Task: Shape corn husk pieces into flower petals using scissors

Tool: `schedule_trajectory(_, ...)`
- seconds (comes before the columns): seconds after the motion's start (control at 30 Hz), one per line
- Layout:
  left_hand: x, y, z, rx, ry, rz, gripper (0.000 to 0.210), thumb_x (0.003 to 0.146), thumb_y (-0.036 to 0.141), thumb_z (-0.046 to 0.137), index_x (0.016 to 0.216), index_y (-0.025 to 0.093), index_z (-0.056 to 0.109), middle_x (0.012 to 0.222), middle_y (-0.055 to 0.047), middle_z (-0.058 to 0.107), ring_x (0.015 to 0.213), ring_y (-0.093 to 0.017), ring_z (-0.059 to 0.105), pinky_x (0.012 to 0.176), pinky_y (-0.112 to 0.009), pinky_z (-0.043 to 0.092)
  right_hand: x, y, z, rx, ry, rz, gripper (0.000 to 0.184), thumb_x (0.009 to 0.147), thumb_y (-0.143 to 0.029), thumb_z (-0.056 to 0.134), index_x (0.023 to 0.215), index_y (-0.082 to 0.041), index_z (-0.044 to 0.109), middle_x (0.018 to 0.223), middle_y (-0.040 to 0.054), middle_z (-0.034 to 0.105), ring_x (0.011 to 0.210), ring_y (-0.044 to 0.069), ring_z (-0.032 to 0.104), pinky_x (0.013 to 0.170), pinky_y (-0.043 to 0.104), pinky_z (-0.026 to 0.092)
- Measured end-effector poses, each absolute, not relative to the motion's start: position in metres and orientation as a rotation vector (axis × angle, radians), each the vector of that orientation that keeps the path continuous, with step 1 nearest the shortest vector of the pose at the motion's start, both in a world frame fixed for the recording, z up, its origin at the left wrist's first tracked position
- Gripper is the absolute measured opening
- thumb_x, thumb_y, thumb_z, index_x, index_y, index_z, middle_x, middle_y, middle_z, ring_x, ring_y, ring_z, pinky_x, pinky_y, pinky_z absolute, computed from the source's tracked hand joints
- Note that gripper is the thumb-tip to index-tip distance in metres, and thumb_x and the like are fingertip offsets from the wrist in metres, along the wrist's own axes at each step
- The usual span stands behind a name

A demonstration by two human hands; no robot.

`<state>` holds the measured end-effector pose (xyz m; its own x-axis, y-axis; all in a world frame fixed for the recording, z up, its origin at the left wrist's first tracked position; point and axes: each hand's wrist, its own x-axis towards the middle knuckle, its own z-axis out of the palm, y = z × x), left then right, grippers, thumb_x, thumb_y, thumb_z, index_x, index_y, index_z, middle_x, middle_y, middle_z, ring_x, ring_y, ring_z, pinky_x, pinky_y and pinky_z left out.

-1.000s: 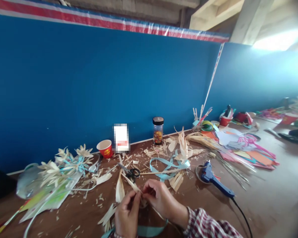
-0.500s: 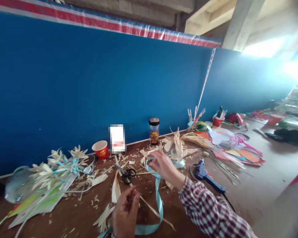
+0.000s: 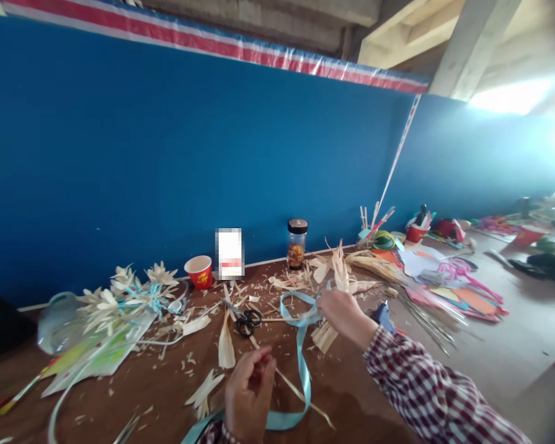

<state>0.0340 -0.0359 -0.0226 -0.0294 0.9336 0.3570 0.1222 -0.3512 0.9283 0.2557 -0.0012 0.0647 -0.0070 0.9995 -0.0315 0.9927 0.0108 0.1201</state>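
Note:
At the lower middle, my left hand (image 3: 250,391) is closed, thumb and fingers curled together; anything between them is too small to make out. A light blue ribbon (image 3: 304,370) runs from behind that hand, curves up the table and loops near my right hand (image 3: 343,312). The right fingers are closed at the ribbon's far end, their tips partly hidden. Just beyond them stands a pale dried husk piece (image 3: 340,271). Black-handled scissors (image 3: 248,322) lie left of the ribbon loop, beside a thin stick (image 3: 277,320).
Husk flowers (image 3: 124,293) and a clear plastic container (image 3: 58,324) are at left. A red paper cup (image 3: 198,272) and a black-lidded jar (image 3: 297,243) stand along the blue partition (image 3: 189,135). A blue glue gun (image 3: 385,317) and coloured papers (image 3: 462,296) lie to the right.
My right hand has moved right, from above the ribbon loop to its far end, and its fingers have closed. My left hand keeps its curled pose. The view has shifted slightly left.

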Motion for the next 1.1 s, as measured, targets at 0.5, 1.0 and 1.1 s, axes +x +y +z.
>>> schedule_trajectory(0.5,0.03,-0.035,-0.024,1.626,1.056,1.437,0.025,0.08,0.036,0.059,0.092,0.015,0.067,0.08,-0.007,0.069,0.059,-0.015,0.064,0.052,-0.023,0.054,0.272,0.024,0.114,1.983,2.421,0.163,0.029,0.074,0.006,0.051,0.078,-0.017,0.068,0.082,0.0048,0.068,0.085,0.019,0.061,0.072,0.025,0.038)
schedule_trajectory(1.0,0.031,-0.034,-0.026,1.491,1.042,1.352,0.023,0.08,0.035,0.059,0.09,0.015,0.066,0.071,-0.004,0.064,0.048,-0.011,0.056,0.044,-0.02,0.048,0.246,0.018,0.107,2.451,2.723,-0.896,0.021,0.089,-0.028,0.046,0.092,-0.015,0.062,0.071,0.0027,0.065,0.058,0.011,0.059,0.054,0.023,0.046)
schedule_trajectory(1.1,0.033,-0.032,-0.026,1.318,1.016,1.321,0.027,0.08,0.038,0.059,0.089,0.014,0.065,0.063,-0.001,0.059,0.043,-0.009,0.051,0.04,-0.02,0.045,0.213,0.004,0.079,2.498,2.522,-2.008,0.018,0.08,-0.033,0.06,0.087,-0.017,0.059,0.072,0.0018,0.065,0.06,0.012,0.059,0.055,0.024,0.049)
